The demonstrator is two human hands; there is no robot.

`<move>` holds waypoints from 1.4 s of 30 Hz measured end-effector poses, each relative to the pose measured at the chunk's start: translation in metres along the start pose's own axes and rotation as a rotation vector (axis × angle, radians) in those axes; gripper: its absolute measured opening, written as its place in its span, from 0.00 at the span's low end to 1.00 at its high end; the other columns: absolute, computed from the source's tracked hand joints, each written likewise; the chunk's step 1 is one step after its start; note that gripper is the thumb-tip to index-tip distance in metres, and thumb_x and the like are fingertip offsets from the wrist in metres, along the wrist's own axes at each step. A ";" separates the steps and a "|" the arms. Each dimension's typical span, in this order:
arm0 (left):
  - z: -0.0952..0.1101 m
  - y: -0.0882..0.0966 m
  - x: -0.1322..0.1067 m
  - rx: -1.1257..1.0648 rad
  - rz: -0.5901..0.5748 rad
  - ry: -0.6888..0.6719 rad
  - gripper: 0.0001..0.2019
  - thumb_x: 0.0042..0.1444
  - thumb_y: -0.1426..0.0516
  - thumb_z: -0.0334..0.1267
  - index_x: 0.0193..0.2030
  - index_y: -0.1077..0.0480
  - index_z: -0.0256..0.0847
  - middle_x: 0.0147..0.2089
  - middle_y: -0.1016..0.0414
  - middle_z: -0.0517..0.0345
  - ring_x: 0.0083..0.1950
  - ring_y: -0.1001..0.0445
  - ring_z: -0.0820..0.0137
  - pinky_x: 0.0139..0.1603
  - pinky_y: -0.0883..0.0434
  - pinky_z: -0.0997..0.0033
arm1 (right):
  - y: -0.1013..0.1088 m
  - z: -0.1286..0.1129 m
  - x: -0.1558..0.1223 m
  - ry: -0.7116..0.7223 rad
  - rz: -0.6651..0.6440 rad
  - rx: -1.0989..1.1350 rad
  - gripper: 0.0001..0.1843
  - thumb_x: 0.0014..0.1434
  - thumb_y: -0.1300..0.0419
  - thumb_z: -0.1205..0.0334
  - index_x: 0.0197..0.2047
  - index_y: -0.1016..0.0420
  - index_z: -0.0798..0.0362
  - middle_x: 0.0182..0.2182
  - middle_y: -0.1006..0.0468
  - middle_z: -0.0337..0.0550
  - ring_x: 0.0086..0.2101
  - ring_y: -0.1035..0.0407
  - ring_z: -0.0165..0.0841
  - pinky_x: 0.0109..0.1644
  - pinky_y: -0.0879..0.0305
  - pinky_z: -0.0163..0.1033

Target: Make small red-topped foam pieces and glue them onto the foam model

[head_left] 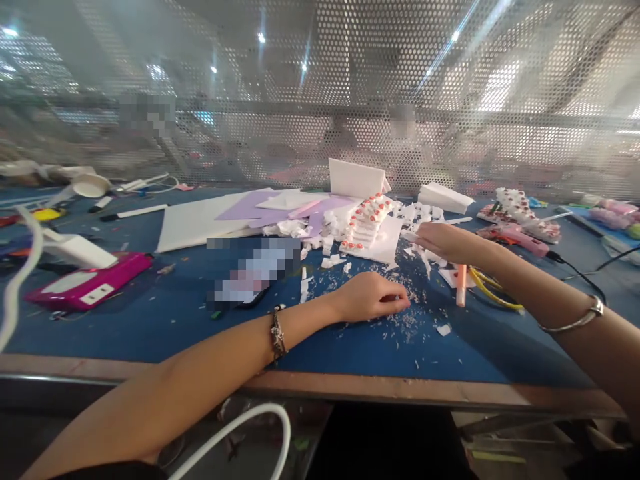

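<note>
My left hand [373, 297] rests on the blue table top, fingers curled in and thumb against them, with nothing visible in them. Fine white crumbs [407, 320] lie around its fingertips. Farther right, my right hand [440, 241] reaches down among torn white scraps [423, 213], its fingers bent together. What those fingers hold, if anything, is hidden. Between and beyond the hands stands a stepped white foam piece [367, 227] dotted with small orange-red bits, on a white sheet [390, 248]. An orange tube [461, 287] lies beneath my right forearm.
At left are a magenta power strip [95, 280] with a white plug and a blurred-out phone [257, 273]. White board [195, 220] and purple sheets [243, 210] lie behind. A pink glue gun [525, 240] and yellow cable loop [493, 293] sit right. Perforated metal [300, 133] closes the back.
</note>
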State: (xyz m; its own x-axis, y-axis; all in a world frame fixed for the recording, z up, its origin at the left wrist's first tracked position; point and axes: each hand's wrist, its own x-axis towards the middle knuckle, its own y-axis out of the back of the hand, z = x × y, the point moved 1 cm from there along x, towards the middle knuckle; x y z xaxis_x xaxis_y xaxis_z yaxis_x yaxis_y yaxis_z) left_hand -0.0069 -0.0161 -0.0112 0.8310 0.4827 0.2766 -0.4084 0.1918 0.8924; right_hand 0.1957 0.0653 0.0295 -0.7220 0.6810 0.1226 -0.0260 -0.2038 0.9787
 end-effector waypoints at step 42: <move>-0.022 0.002 0.024 -0.847 0.552 0.314 0.36 0.46 0.39 0.44 0.59 0.51 0.40 0.56 0.44 0.42 0.40 0.31 0.74 0.44 0.32 0.71 | -0.002 -0.062 -0.030 -0.149 0.403 0.807 0.14 0.52 0.43 0.52 0.31 0.31 0.56 0.28 0.29 0.41 0.28 0.36 0.25 0.32 0.38 0.35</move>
State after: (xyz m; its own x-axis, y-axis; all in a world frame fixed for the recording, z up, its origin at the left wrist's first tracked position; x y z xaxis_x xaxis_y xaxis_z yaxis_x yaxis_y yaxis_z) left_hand 0.0043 0.0148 -0.0104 0.3645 0.8606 0.3556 -0.9302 0.3537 0.0975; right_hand 0.1747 0.0016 0.0140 -0.4736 0.7602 0.4448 0.7401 0.0698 0.6688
